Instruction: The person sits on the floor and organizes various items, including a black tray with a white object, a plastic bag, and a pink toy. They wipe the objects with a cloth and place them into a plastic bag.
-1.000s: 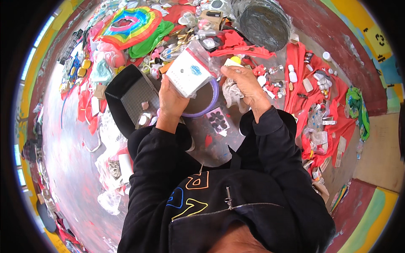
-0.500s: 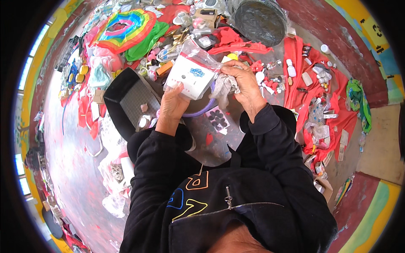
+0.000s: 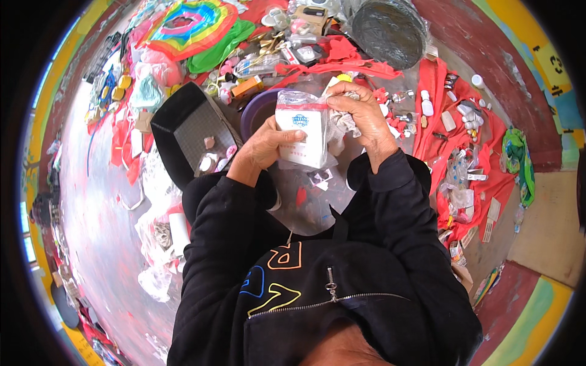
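Between my two hands is a white packet with blue print in a clear plastic bag (image 3: 305, 143). My left hand (image 3: 268, 146) grips its left side, thumb across the front. My right hand (image 3: 363, 116) pinches the bag's upper right corner and also has a crumpled whitish-grey cloth (image 3: 343, 123) in its fingers. Below and behind the packet stands a purple basin (image 3: 249, 116), partly hidden by it. Left of my left hand is a black box (image 3: 168, 143) with a grey checked lining, holding a few small items.
Red cloth (image 3: 488, 149) strewn with bottles and small parts spreads at right. Farther off lie a rainbow round (image 3: 189, 27), a green bag (image 3: 223, 46) and a large black plastic-wrapped tub (image 3: 390, 33). White plastic bags (image 3: 155, 268) lie at left.
The packet has turned from tilted to nearly upright and moved right and slightly down. My left hand has shifted right with it; my right hand remains at its upper corner.
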`<control>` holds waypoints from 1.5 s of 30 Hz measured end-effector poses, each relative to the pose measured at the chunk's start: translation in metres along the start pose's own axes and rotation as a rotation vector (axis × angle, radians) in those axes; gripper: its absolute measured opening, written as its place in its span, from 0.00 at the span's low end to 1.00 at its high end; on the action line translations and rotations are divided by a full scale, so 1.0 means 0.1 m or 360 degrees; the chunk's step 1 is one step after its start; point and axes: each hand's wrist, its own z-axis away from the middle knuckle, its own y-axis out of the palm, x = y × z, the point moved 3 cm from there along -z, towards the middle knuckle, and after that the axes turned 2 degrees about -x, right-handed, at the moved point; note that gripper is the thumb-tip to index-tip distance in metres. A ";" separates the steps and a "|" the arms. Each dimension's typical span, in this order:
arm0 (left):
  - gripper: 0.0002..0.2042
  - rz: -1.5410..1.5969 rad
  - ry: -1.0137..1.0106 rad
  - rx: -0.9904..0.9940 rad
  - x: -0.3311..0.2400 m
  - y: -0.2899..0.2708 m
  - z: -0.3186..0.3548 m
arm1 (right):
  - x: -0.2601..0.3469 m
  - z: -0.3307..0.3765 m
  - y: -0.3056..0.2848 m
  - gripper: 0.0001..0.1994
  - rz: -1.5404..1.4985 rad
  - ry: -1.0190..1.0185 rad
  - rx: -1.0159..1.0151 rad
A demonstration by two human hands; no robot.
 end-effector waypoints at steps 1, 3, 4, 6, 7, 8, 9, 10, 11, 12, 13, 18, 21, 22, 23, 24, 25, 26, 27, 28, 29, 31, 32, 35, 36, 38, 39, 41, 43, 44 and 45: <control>0.22 -0.0072 -0.0025 -0.0054 -0.03 -0.03 0.02 | 0.01 0.00 -0.01 0.04 0.0103 -0.0007 0.0006; 0.17 -0.0175 0.0049 -0.0191 -0.10 -0.01 0.06 | 0.00 -0.02 -0.03 0.04 0.0103 0.0093 -0.0073; 0.17 -0.0214 0.0082 -0.0233 -0.08 -0.02 0.06 | -0.02 -0.04 -0.04 0.04 0.0103 0.0142 -0.0114; 0.16 -0.0297 0.0155 -0.0308 -0.06 -0.03 0.05 | -0.06 -0.07 -0.08 0.04 0.0124 0.0148 -0.0176; 0.15 -0.0312 0.0170 -0.0316 -0.04 -0.06 0.03 | -0.07 -0.08 -0.10 0.04 0.0097 0.0189 -0.0211; 0.15 -0.0293 0.0163 -0.0324 -0.04 -0.05 0.02 | -0.08 -0.08 -0.11 0.04 0.0068 0.0228 -0.0248; 0.15 -0.0274 0.0156 -0.0330 -0.04 -0.04 0.01 | -0.06 -0.09 -0.14 0.04 0.0069 0.0200 -0.0282; 0.14 -0.0256 0.0148 -0.0336 -0.05 -0.03 0.01 | -0.04 -0.10 -0.17 0.05 0.0069 0.0171 -0.0317; 0.14 -0.0298 0.0166 -0.0350 -0.04 -0.04 0.01 | -0.04 -0.11 -0.19 0.05 0.0069 0.0146 -0.0356; 0.14 -0.0341 0.0183 -0.0362 -0.02 -0.04 0.01 | -0.02 -0.11 -0.19 0.06 0.0132 0.0091 -0.0385; 0.14 -0.0384 0.0199 -0.0373 -0.01 -0.04 0.01 | 0.01 -0.12 -0.19 0.06 0.0196 0.0035 -0.0415; 0.14 -0.0735 0.0197 -0.0366 0.02 -0.07 -0.01 | -0.02 -0.08 -0.03 0.09 0.1172 -0.0256 -0.0252; 0.13 -0.1006 0.0236 -0.0372 0.03 -0.09 -0.02 | -0.08 -0.08 -0.02 0.10 0.1585 -0.0627 -0.0117; 0.13 -0.1078 0.0252 -0.0381 0.03 -0.09 -0.02 | -0.08 -0.08 0.00 0.10 0.1639 -0.0624 -0.0036; 0.13 -0.1118 0.0250 -0.0385 0.04 -0.11 -0.02 | -0.05 -0.06 0.04 0.09 0.1621 -0.0223 0.0077; 0.14 -0.1157 0.0249 -0.0390 0.05 -0.12 -0.03 | -0.03 -0.05 0.06 0.08 0.1706 -0.0235 0.0055; 0.14 -0.1196 0.0248 -0.0396 0.05 -0.13 -0.03 | -0.02 -0.04 0.08 0.08 0.1792 -0.0248 0.0034; 0.14 -0.1199 0.0216 -0.0361 0.06 -0.13 -0.04 | -0.01 -0.03 0.08 0.07 0.1880 -0.0261 0.0009; 0.15 -0.1202 0.0184 -0.0326 0.06 -0.12 -0.04 | 0.03 -0.01 0.12 0.07 0.1964 -0.0447 0.0004; 0.15 -0.1204 0.0152 -0.0293 0.07 -0.11 -0.05 | 0.07 0.01 0.16 0.07 0.2043 -0.0636 0.0000; 0.16 -0.1147 0.0149 -0.0235 0.06 -0.07 -0.05 | 0.10 0.04 0.18 0.07 0.2122 -0.0826 -0.0009; 0.17 -0.1032 0.0142 -0.0120 0.03 0.00 -0.04 | 0.07 0.04 0.19 0.06 0.2162 -0.0993 0.0001; 0.17 -0.1038 0.0108 -0.0085 0.05 -0.01 -0.03 | 0.06 0.04 0.20 0.06 0.2176 -0.1081 0.0013; 0.18 -0.1026 0.0070 -0.0010 0.19 -0.07 0.01 | 0.23 -0.08 -0.02 0.05 0.1930 -0.0977 -0.0516; 0.18 -0.0785 0.0010 -0.0074 0.19 -0.06 0.01 | 0.31 -0.14 -0.16 0.06 0.1646 -0.1006 -0.0688; 0.18 -0.0295 -0.0109 -0.0199 0.18 -0.05 0.00 | 0.42 -0.17 -0.37 0.07 0.1249 -0.0843 -0.0950; 0.16 -0.0187 -0.0152 -0.0256 0.12 -0.06 0.01 | 0.41 -0.16 -0.38 0.07 0.0988 -0.0770 -0.0923; 0.15 -0.0161 -0.0107 -0.0314 0.14 -0.11 -0.02 | 0.34 -0.05 -0.28 0.06 0.0470 -0.0618 -0.0842; 0.14 -0.0080 -0.0047 -0.0332 0.15 -0.06 -0.07 | 0.29 0.05 0.04 0.07 0.0832 -0.1039 -0.0615; 0.13 -0.0020 0.0018 -0.0285 0.16 -0.08 -0.11 | 0.14 0.09 0.23 0.04 0.0708 -0.0842 -0.0375; 0.13 0.0036 0.0072 -0.0254 0.18 -0.15 -0.12 | 0.08 0.13 0.36 0.05 0.1374 -0.1212 -0.0193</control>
